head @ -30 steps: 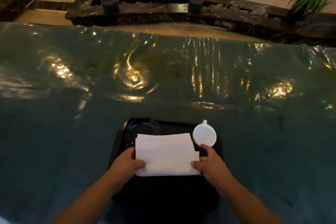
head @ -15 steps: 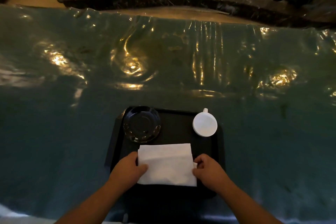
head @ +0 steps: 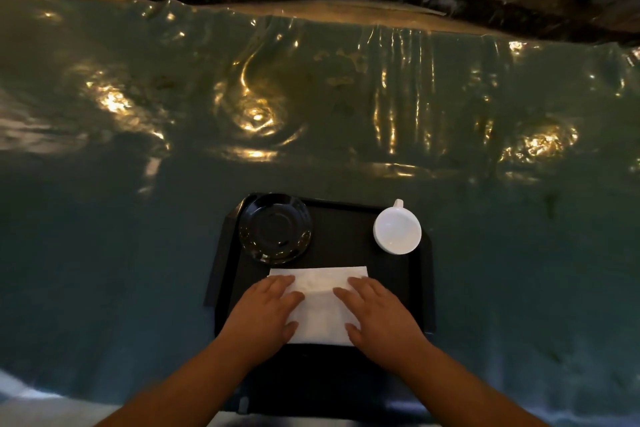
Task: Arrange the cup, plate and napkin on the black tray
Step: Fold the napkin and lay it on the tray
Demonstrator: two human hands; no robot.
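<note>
On black tray (head: 420,288): plate (head: 275,227) far-left, cup (head: 397,231) far-right, napkin (head: 320,305) near centre. Left hand (head: 265,314) and right hand (head: 379,315) spread flat, pressing it. All placed; judged near complete, hands to lift.

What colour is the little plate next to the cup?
The plate is glossy black, seen in the head view.

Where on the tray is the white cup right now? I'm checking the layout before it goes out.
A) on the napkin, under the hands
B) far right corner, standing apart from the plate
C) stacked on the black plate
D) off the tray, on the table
B: the white cup stands alone at the tray's far right corner, while the black plate sits empty at far left.
</note>
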